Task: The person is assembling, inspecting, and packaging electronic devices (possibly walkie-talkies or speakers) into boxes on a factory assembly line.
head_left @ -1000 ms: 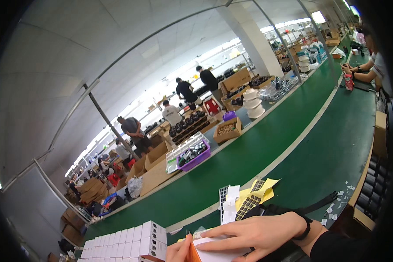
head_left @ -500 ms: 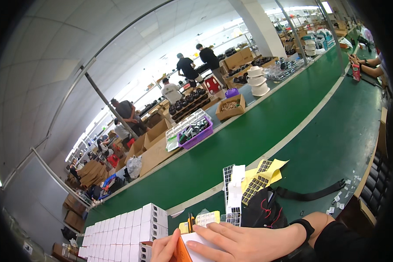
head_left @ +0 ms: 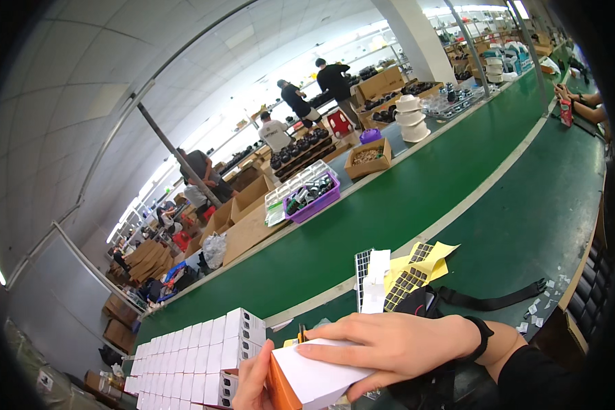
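A small box point(head_left: 324, 372) with a white top and an orange side is held between my two hands at the bottom middle. My left hand point(head_left: 253, 383) grips its orange side, fingers bent around the edge. Across the white top lies my right hand point(head_left: 389, 345), its thumb bent over the near right edge. Close by on the left stand stacked white boxes point(head_left: 198, 348) in rows with dark pictures on their ends. Beyond my right hand lie yellow sheets point(head_left: 441, 260) of dark square stickers and a white strip point(head_left: 374, 280). A black strap point(head_left: 492, 303) stretches to their right.
Across the green conveyor belt point(head_left: 389, 198) are a purple basket point(head_left: 314, 198) of small parts, a cardboard box point(head_left: 367, 158) and stacked white trays point(head_left: 410, 119). White scraps point(head_left: 533, 311) lie on the right of the table. Other people work in the background; another person's hands point(head_left: 564, 92) show far right.
The box has come up further into view, showing more of its white top. My right hand has moved up and right with it, its thumb now over the edge. The view has shifted slightly.
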Available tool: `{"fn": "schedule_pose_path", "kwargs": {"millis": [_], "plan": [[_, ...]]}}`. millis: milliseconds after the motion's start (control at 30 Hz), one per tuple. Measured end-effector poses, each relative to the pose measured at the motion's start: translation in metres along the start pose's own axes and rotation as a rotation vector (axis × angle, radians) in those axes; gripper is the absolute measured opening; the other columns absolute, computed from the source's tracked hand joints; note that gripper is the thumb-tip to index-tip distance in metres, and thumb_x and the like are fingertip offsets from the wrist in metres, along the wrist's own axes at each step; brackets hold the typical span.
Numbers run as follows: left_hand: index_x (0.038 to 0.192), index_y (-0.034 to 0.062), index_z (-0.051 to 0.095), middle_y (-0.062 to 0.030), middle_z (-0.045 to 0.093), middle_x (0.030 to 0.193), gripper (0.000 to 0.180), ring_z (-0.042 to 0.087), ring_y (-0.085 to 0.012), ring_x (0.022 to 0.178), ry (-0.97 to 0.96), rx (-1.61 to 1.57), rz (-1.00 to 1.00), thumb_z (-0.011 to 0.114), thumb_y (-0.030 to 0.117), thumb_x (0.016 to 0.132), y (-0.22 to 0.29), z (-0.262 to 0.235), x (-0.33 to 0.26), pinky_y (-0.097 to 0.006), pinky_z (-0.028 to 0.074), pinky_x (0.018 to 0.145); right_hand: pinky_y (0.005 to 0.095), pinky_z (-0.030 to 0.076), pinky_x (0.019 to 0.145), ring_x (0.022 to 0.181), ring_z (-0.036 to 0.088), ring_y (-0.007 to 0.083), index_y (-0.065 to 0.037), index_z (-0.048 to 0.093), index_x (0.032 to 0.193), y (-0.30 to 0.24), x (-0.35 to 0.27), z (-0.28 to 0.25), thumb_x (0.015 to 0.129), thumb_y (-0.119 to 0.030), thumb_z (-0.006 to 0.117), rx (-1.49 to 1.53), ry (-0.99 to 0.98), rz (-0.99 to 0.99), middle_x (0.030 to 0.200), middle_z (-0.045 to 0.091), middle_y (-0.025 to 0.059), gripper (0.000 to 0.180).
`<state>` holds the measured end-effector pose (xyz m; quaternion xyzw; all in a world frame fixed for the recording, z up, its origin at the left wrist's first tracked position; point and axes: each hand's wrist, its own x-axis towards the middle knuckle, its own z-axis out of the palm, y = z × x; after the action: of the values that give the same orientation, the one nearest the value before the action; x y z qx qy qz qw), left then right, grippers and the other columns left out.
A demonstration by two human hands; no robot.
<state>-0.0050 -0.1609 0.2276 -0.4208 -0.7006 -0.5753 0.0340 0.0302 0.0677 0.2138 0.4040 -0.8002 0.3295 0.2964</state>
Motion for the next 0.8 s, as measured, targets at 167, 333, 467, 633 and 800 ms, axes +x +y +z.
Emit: {"fn": "schedule_pose_path", "kwargs": {"millis": [167,333,467,633,800], "plan": [[0.134,-0.0097,0.032,-0.0157,0.042,0.127,0.09,0.047,-0.0257,0.116,-0.094,0.109,-0.004,0.076,-0.007,0.056,0.0,-0.003,0.004,-0.034,0.039,0.095,0.0351,0.048,0.08,0.095,0.057,0.0293,-0.003,0.041,0.132,-0.002,-0.005,-0.004,0.089,-0.032,0.054,-0.002,0.074,0.011,0.116,0.05,0.018,0.053],[0.133,-0.0089,0.035,-0.015,0.045,0.118,0.093,0.05,-0.0239,0.106,-0.294,0.313,0.19,0.084,0.01,0.056,0.003,-0.014,0.01,-0.034,0.039,0.091,0.0266,0.047,0.071,0.079,0.061,0.0172,0.0,0.058,0.106,-0.002,-0.015,-0.019,0.098,-0.028,0.036,0.543,0.237,0.484,0.083,0.063,0.0093,0.036],[0.134,-0.0081,0.032,-0.0152,0.043,0.122,0.093,0.049,-0.0262,0.113,-0.095,0.062,-0.001,0.083,0.006,0.058,0.004,-0.011,-0.006,-0.035,0.04,0.094,0.0289,0.047,0.063,0.069,0.06,0.0195,0.002,0.06,0.091,0.007,-0.002,-0.023,0.089,-0.009,0.051,0.133,0.583,0.366,0.076,0.062,0.0111,0.014],[0.13,0.0015,0.045,-0.0115,0.052,0.111,0.083,0.049,-0.0186,0.104,0.19,-0.057,0.027,0.082,0.004,0.056,-0.001,0.025,0.016,-0.03,0.042,0.088,0.0291,0.051,0.055,0.064,0.062,0.0199,-0.007,0.065,0.073,-0.036,-0.048,-0.013,0.074,-0.018,0.064,-0.108,0.419,-0.279,0.075,0.061,0.0047,0.011],[0.13,0.0,0.046,-0.0103,0.052,0.107,0.085,0.049,-0.02,0.098,0.125,0.306,0.088,0.084,0.011,0.055,-0.005,0.019,0.024,-0.029,0.041,0.084,0.0337,0.049,0.077,0.088,0.06,0.0272,-0.003,0.062,0.098,-0.018,-0.004,0.008,0.081,-0.016,0.056,-0.07,0.342,-0.062,0.104,0.061,0.0145,0.022]]}}
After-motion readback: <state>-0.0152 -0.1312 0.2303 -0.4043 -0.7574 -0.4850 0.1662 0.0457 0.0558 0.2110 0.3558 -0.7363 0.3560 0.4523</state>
